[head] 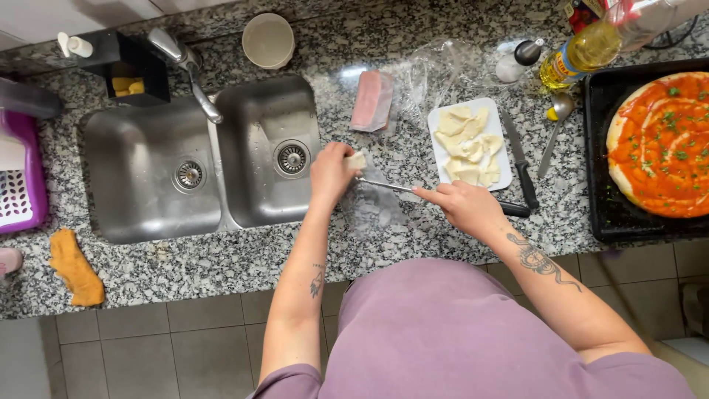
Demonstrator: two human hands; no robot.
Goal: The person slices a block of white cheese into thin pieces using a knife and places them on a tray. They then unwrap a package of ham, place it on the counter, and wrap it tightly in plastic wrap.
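At the centre of the frame, a pale block of cheese [357, 160] sits pinched in the left hand [331, 174] on the granite counter [221, 258]. The right hand [467, 207] is clamped on a knife [391, 185] whose blade touches the cheese. Upper right, cheese slices lie on a white tray [505, 159]; the sink [244, 185] lies left.

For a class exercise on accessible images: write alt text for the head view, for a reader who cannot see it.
Seen from above, a person's left hand holds a small piece of cheese on a granite counter while the right hand cuts it with a knife. A plate of cheese slices, a sauced pizza and a double sink surround them.
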